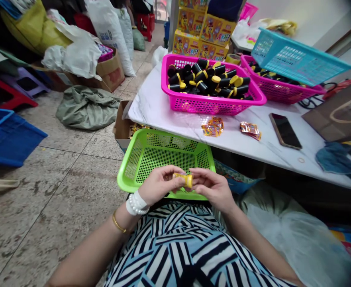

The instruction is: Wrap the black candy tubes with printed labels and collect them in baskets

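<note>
Pinching a small yellow-wrapped cylinder (183,180) at its ends, the left hand (159,185) and right hand (212,188) hold it in their fingertips over a green plastic mesh basket (175,134); it looks light and stiff, its smooth wrap perhaps slippery, so end-on holds suit it.

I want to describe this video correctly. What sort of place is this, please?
Probably a small packing workshop or storeroom: a pink plastic basket heaped with black-and-yellow small items on a marble-topped table, stacked printed cartons behind it, and bulging sacks on the tiled floor.
</note>
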{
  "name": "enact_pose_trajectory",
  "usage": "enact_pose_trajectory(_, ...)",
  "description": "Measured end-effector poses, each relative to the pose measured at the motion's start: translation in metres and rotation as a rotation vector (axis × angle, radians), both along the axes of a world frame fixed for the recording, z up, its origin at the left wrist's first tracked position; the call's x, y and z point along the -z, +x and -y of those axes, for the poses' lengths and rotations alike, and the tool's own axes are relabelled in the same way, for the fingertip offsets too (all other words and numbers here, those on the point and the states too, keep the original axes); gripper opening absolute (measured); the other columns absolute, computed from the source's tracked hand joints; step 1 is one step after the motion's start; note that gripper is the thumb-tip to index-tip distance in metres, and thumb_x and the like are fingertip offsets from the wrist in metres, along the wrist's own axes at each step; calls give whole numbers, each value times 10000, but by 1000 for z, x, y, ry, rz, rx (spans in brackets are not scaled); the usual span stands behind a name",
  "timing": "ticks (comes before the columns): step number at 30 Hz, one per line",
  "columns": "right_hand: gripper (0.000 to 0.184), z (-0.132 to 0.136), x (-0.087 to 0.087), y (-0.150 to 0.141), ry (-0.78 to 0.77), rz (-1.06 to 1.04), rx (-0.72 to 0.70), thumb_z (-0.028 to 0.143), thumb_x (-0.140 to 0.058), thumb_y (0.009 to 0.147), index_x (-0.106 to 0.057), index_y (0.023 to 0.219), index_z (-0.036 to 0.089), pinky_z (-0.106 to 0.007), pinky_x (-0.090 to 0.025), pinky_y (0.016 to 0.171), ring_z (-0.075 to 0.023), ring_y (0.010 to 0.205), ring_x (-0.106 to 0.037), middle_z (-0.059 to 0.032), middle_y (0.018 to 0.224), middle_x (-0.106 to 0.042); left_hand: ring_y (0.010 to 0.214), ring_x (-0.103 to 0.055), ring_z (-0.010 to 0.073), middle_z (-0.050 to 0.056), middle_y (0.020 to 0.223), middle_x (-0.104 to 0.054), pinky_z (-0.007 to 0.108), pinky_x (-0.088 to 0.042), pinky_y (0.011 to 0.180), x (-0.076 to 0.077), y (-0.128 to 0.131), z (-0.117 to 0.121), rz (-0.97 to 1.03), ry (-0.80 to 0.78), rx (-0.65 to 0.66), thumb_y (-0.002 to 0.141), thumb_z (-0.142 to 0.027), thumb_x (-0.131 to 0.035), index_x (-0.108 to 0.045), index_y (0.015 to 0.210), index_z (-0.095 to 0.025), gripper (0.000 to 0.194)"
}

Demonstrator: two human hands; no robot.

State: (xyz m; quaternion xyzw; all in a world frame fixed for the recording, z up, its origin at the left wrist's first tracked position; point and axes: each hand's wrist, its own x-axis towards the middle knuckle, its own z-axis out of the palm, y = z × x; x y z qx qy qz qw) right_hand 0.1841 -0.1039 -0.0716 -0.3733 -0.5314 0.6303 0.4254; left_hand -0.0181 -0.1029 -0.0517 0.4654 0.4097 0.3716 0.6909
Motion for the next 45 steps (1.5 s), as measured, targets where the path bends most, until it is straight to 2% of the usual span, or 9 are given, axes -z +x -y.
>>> enact_pose_trajectory(7,122,-7,12,-2,-46,-44,124,297,-820,702,-747,745,210,-274,-565,490,-144,509,-655,-4,693,-677,513,-539,78,30,677,-659,204,-443,480,14,2,-7,74,-153,27,714,-433,-780,-681,852,-117,359)
enact_pose_trajectory(13,248,-12,11,-2,119,75,24,310,-827,697,-764,930,252,-275,-566,658,-152,735,-661,-34,857,-705,438,-501,62,-11,624,-592,165,-399,395,19,10,-9,9,-168,-71,734,-501,-748,-583,806,-135,408)
enact_pose_trajectory(20,75,-16,8,-1,260,110,141,297,-744,796,-749,778,225,-266,-538,487,-138,522,-633,-18,705,-662,461,-521,93,-6,644,-582,204,-429,413,21,3,-8,-51,-99,13,793,-563,-655,-575,798,-158,413)
enact_pose_trajectory(23,116,-45,-13,16,571,407,280,284,-660,868,-759,906,235,-305,-559,630,-170,660,-666,-41,768,-703,695,-653,198,55,788,-679,338,-555,644,23,-5,-12,-384,150,-36,813,-512,-640,-644,913,-182,345)
enact_pose_trajectory(26,208,-90,-37,34,828,752,532,298,-657,868,-754,1042,240,-371,-522,790,-213,807,-644,-73,869,-703,1067,-629,305,130,1108,-694,493,-475,968,22,-7,-15,-681,403,-131,784,-444,-673,-672,1061,-203,367)
enact_pose_trajectory(29,153,-135,-45,41,810,989,529,276,-734,793,-786,929,229,-347,-496,742,-214,783,-617,-67,808,-676,1136,-601,318,139,1177,-677,511,-434,1023,21,-3,-16,-722,468,-84,808,-407,-642,-694,1046,-208,315)
enact_pose_trajectory(33,66,-162,-38,37,798,996,423,167,-718,772,-752,722,193,-307,-460,689,-185,725,-603,-37,710,-674,1078,-630,287,114,1127,-698,457,-469,987,18,1,-20,-630,424,-64,819,-404,-646,-710,993,-212,266)
enact_pose_trajectory(40,135,-107,-39,8,998,773,666,193,-645,858,-692,731,185,-319,-439,684,-178,689,-535,-25,653,-611,899,-648,223,107,963,-717,341,-520,795,-5,16,-40,-140,191,-281,793,-496,-686,-686,979,-146,397)
enact_pose_trajectory(45,90,-51,-20,-25,1061,673,592,149,-650,855,-690,779,174,-316,-424,635,-167,650,-495,-26,630,-590,791,-605,138,40,833,-688,255,-484,756,1,25,-47,48,180,-422,737,-376,-777,-704,852,-139,273)
